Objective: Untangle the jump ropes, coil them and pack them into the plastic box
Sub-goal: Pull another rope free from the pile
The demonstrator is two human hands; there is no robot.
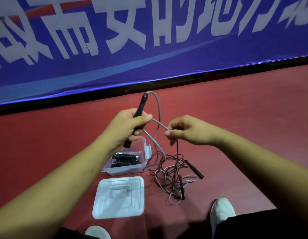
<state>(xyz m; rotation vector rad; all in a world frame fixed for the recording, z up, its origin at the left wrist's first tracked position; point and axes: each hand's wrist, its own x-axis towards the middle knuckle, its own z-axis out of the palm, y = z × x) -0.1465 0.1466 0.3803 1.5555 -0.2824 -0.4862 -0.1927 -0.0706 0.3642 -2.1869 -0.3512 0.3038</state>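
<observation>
Black handle sits clenched in the left hand, long axis tilted up and away; the right hand pinches its grey rope. Below lie tangled ropes, one plastic box holding coils — one lid beside. White banner characters, partly cropped.

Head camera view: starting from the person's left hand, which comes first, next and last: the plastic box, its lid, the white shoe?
1. Plastic box: just beneath the left hand, partly hidden by it.
2. Lid: on the floor, in front of the box.
3. White shoe: lower right, farthest.
</observation>
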